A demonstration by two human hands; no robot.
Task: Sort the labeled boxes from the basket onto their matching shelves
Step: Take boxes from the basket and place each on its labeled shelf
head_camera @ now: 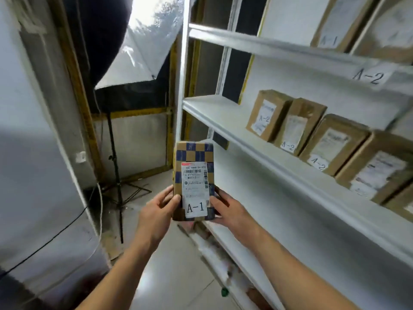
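In the head view, both hands are holding one cardboard box (194, 173) upright in front of the white shelving unit (245, 139). The left hand (156, 211) is gripping the box's lower left edge, thumb curled over the front face, while the right hand (225, 211) is gripping the lower right edge with its fingers wrapped behind. The box (brown with blue checker tape) is showing a white label (195, 189) reading "A-1" toward the camera. On the middle shelf, a row of boxes labelled A-2 (312, 133) is standing upright beneath the shelf tag A-2 (368, 76). On the shelf above, a box labelled A-1 (330, 30) is standing. A softbox light on a tripod (116, 153) is standing to the left.
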